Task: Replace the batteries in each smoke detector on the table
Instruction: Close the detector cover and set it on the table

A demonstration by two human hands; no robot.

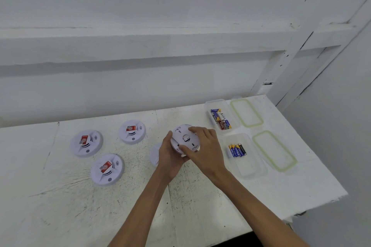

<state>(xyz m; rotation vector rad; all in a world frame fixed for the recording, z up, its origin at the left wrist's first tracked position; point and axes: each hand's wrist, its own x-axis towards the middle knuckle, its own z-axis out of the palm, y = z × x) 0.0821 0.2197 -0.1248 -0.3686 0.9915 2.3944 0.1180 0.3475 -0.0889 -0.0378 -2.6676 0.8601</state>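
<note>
A white round smoke detector [185, 137] is lifted off the table and tilted, its back side facing me. My left hand [170, 156] grips it from the left and beneath. My right hand [204, 146] holds its right side, fingers curled over the top edge and thumb on the lower rim. Three other white detectors with red stickers lie face up: one at far left [86, 143], one further back [132, 132], one nearest me [107, 169]. Another white round piece [155, 154] lies partly hidden behind my left hand.
A clear tub [221, 116] at the back right holds several mixed batteries. A nearer clear tub [244, 154] holds several blue batteries. Two green-rimmed lids [247, 113] [274, 150] lie to their right. The white table [200, 206] ends at the right beyond them.
</note>
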